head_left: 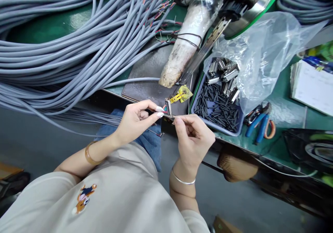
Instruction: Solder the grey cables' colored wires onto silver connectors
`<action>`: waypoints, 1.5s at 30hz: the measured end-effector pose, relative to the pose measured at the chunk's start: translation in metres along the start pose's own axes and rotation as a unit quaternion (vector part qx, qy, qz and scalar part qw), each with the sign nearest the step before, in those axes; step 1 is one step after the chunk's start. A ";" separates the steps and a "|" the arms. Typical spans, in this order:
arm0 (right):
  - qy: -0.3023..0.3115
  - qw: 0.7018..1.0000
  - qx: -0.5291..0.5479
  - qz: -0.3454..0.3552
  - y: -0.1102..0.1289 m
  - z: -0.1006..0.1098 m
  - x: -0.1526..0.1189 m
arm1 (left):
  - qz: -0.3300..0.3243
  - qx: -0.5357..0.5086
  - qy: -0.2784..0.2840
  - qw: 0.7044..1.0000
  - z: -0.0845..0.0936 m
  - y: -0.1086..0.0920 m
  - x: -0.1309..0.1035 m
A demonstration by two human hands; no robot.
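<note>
Over the table's front edge, my left hand (pixel 137 118) pinches thin coloured wires (pixel 164 109) between thumb and fingertip. They run into a multi-pin D-shaped connector (pixel 168 107), which stands just past those fingertips. My right hand (pixel 194 132) is closed at the connector's near end, thumb against forefinger. A small dark thing shows at its fingertips; its kind cannot be made out. Just beyond the connector, a yellow metal strip (pixel 177 96) with yellow tape lies on a dark board (pixel 143 70).
Many grey cables (pixel 78 59) spread over the left. A white wrapped, stained holder (pixel 179 45) angles down above the board. To the right stand a blue bin (pixel 240 127) with black sleeves and metal connectors, a plastic bag (pixel 262 52), blue-handled cutters (pixel 260 125) and a solder spool (pixel 260 14).
</note>
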State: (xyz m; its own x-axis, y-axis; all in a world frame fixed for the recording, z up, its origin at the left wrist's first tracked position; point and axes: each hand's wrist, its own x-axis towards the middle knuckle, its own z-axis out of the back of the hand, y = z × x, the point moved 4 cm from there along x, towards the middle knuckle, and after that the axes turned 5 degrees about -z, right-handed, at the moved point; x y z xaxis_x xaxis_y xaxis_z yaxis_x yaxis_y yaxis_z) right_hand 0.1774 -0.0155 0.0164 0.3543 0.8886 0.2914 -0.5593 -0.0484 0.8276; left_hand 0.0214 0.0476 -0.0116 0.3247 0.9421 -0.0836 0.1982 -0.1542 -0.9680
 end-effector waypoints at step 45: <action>0.120 0.984 0.083 -0.098 -0.009 -0.011 0.003 | -0.270 0.140 0.095 0.948 0.001 -0.026 -0.012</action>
State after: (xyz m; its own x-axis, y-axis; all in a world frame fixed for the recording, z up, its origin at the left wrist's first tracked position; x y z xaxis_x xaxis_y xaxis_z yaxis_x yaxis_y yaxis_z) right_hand 0.1753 -0.0078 0.0047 0.2443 0.9696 0.0135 -0.3614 0.0781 0.9292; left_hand 0.0113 0.0410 0.0144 0.4110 0.7870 0.4601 0.1381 0.4452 -0.8847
